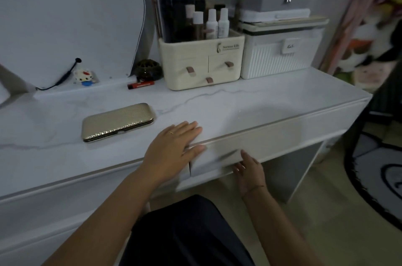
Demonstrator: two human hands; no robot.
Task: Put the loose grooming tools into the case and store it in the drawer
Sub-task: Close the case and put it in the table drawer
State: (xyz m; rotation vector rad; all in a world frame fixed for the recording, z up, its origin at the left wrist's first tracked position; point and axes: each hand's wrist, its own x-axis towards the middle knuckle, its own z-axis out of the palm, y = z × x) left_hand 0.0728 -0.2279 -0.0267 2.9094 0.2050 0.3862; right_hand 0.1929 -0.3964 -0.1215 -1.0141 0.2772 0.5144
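Case (118, 122): gold, textured, closed, lying flat on the white marbled table (239, 100) at centre left of the frame, apart from both hands and well left of the drawer (272, 141). Drawer: pale front panel under the table edge, centre right; blur there hides whether it stands ajar. Left hand (174, 148): at centre frame, released, palm down on the table's front edge, fingers straight and spread toward the right, thumb reaching over the edge onto the top of the drawer front; a thin ring on one finger. Right hand (250, 171): below and to the right of the left, holding nothing, fingers extended upward and laid against the lower part of the drawer front; a thin band at the wrist. Cosmetic organiser (202, 65): cream, three small drawers with brown pulls, clear domed lid over bottles and dark tubes, upper centre at the back of the table. Ribbed white box (280, 54): touching the organiser's right side, carrying a stack of flat boxes, orange on top. Red tube (141, 85): lying just left of the organiser's base, a dark round ornament (148, 70) behind it. Small toy figure (84, 76) and black cable (63, 77): at the foot of the mirror (65, 15), upper left. Black-edged rug (369, 189): on the floor, right edge.
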